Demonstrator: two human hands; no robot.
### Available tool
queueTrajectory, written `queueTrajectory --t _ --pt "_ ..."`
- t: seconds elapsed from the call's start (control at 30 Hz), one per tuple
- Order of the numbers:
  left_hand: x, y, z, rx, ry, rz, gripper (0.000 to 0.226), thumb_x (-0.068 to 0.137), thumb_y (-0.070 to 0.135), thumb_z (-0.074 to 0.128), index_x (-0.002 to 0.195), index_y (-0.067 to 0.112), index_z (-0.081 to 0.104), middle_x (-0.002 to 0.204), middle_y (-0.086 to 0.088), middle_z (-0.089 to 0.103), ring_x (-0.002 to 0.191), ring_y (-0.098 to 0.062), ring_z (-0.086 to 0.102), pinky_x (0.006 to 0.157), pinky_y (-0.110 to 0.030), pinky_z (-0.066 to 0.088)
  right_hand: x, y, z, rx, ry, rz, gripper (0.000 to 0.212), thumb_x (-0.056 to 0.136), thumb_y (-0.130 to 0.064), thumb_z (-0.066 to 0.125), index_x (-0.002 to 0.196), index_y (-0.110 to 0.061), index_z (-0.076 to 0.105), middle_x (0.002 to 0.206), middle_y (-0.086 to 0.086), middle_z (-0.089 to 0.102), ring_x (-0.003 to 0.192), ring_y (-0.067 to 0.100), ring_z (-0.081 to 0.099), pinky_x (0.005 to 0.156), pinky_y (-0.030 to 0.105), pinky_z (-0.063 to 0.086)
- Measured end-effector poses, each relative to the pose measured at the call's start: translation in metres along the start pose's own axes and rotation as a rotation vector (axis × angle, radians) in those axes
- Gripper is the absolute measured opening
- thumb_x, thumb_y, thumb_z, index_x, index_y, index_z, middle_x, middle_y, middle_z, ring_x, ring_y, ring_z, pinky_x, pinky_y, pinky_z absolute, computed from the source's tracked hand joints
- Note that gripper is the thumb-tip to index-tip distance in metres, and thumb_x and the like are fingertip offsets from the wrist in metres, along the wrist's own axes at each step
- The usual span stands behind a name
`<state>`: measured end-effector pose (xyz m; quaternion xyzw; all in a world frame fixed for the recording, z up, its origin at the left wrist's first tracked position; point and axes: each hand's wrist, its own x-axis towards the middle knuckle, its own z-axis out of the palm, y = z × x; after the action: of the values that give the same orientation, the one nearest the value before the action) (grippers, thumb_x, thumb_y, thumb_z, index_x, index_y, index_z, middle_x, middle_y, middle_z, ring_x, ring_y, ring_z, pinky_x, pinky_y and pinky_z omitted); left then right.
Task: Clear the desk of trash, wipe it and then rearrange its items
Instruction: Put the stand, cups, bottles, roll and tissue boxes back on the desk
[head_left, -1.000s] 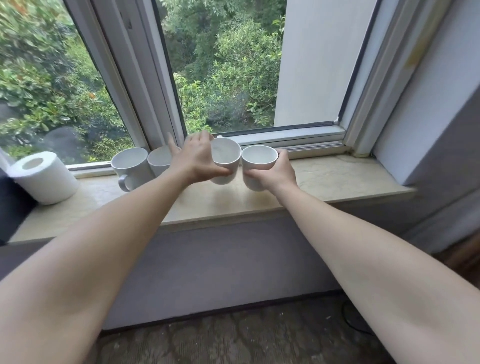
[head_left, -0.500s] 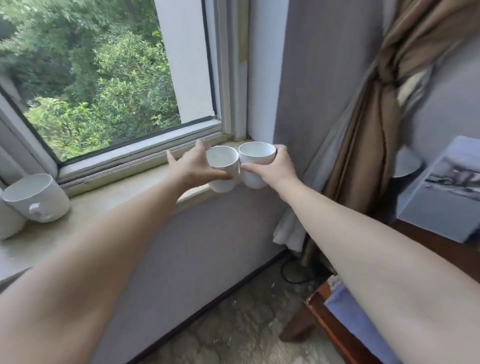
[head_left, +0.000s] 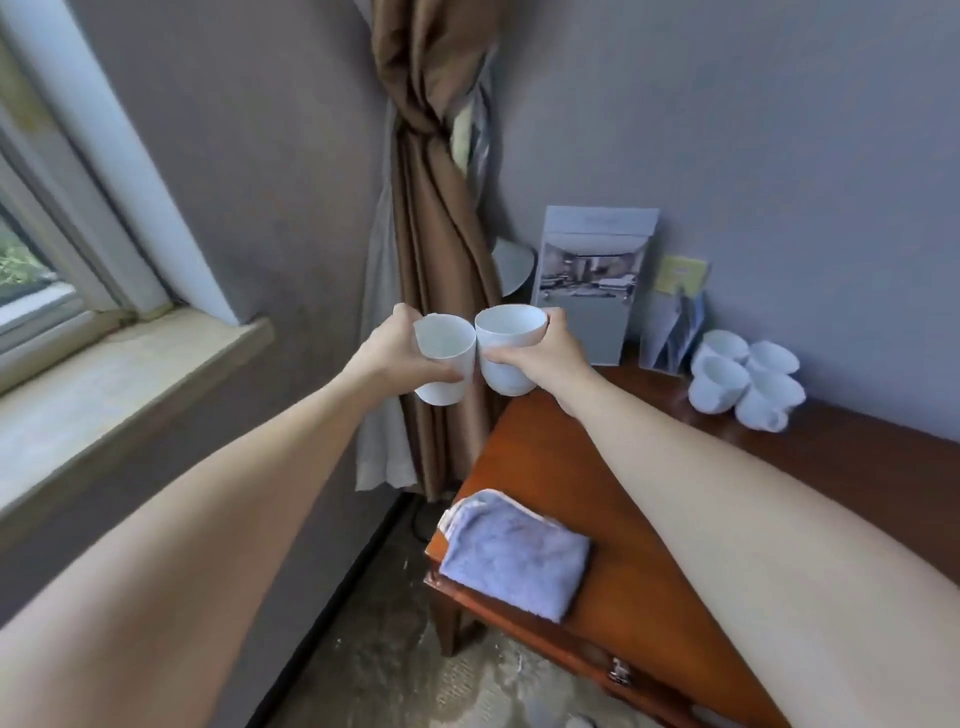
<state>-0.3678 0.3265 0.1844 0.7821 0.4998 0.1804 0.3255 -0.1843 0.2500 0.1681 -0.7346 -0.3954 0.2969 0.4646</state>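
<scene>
Two hands each hold a white cup, side by side in the air over the desk's far left corner.

The left hand (head_left: 395, 353) has its fingers wrapped round the left cup (head_left: 444, 358), thumb across the near side, with the cup's mouth tipped towards the viewer. The right hand (head_left: 550, 353) clasps the right cup (head_left: 506, 343) the same way, more upright. The rims sit together; whether they touch is unclear. Both bare arms stretch forward and converge. Behind the cups hangs a tied brown curtain (head_left: 436, 260). On the wooden desk (head_left: 649, 519), four more white cups (head_left: 743, 379) cluster far right by the wall, beside leaflets (head_left: 592, 280). A folded blue cloth (head_left: 514, 553) lies at the near left corner. The windowsill (head_left: 104, 379) is on the left.
</scene>
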Motion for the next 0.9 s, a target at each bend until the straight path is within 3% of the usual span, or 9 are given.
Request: queueTrajectory --t 0.17,0.4,0.53,0.63,0.7,0.8,0.9 --pt "0.029 0.069 0.084 0.052 -0.12 0.096 0.078 0.063 0.043 0.087 0.122 0.019 0.041 0.109 0.006 0.051 0.098 -0.014 0.051 0.065 -0.026 0.041 0.009 0.057 -0.09 0.006 0.114 0.1 0.085 0.062 -0.035 0.088 0.13 -0.023 0.04 0.121 -0.003 0.055 0.11 0.018 0.054 0.091 0.038 0.05" --pt "0.057 0.168 0.197 0.081 -0.279 0.236 0.089 0.066 0.037 0.087 0.135 0.013 0.036 0.12 -0.001 0.052 0.103 -0.019 0.051 0.078 -0.032 0.045 0.006 0.124 -0.213 0.062 0.299 0.227 0.085 0.065 -0.032 0.086 0.133 -0.022 0.036 0.118 -0.003 0.056 0.106 0.018 0.056 0.083 0.036 0.053" --pt "0.07 0.227 0.257 0.088 -0.359 0.322 0.089 0.068 0.035 0.085 0.138 0.011 0.034 0.126 -0.003 0.049 0.113 -0.023 0.052 0.085 -0.035 0.047 0.007 0.154 -0.277 0.1 0.422 0.241 0.088 0.045 -0.037 0.085 0.126 -0.032 0.052 0.113 -0.01 0.066 0.103 0.012 0.065 0.08 0.033 0.058" --pt "0.08 0.272 0.297 0.091 -0.411 0.37 0.09 0.07 0.035 0.083 0.14 0.011 0.032 0.132 -0.002 0.046 0.116 -0.02 0.05 0.083 -0.03 0.042 0.003 0.171 -0.322 0.114 0.528 0.291 0.076 0.057 -0.028 0.088 0.123 -0.025 0.049 0.114 -0.011 0.061 0.104 0.012 0.06 0.085 0.031 0.053" --pt "0.085 0.299 0.32 0.096 -0.441 0.41 0.091 0.07 0.038 0.082 0.14 0.01 0.031 0.132 -0.001 0.045 0.114 -0.019 0.049 0.085 -0.03 0.043 0.003 0.184 -0.35 0.124 0.582 0.333 0.075 0.065 -0.026 0.087 0.125 -0.021 0.043 0.114 -0.008 0.057 0.103 0.015 0.056 0.08 0.03 0.048" --pt "0.093 0.333 0.349 0.139 -0.47 0.466 0.094 0.072 0.038 0.082 0.142 0.008 0.027 0.137 -0.004 0.043 0.119 -0.023 0.048 0.094 -0.034 0.044 0.009 0.204 -0.381 0.139 0.643 0.359 0.076 0.065 -0.026 0.087 0.125 -0.019 0.041 0.116 -0.004 0.056 0.105 0.018 0.057 0.078 0.03 0.047" --pt "0.102 0.355 0.375 0.167 -0.501 0.514 0.094 0.072 0.035 0.085 0.14 0.006 0.027 0.137 -0.008 0.038 0.115 -0.023 0.047 0.087 -0.029 0.04 0.02 0.22 -0.403 0.127 0.697 0.386 0.077 0.065 -0.025 0.087 0.127 -0.019 0.04 0.118 -0.002 0.056 0.107 0.02 0.057 0.081 0.032 0.049"
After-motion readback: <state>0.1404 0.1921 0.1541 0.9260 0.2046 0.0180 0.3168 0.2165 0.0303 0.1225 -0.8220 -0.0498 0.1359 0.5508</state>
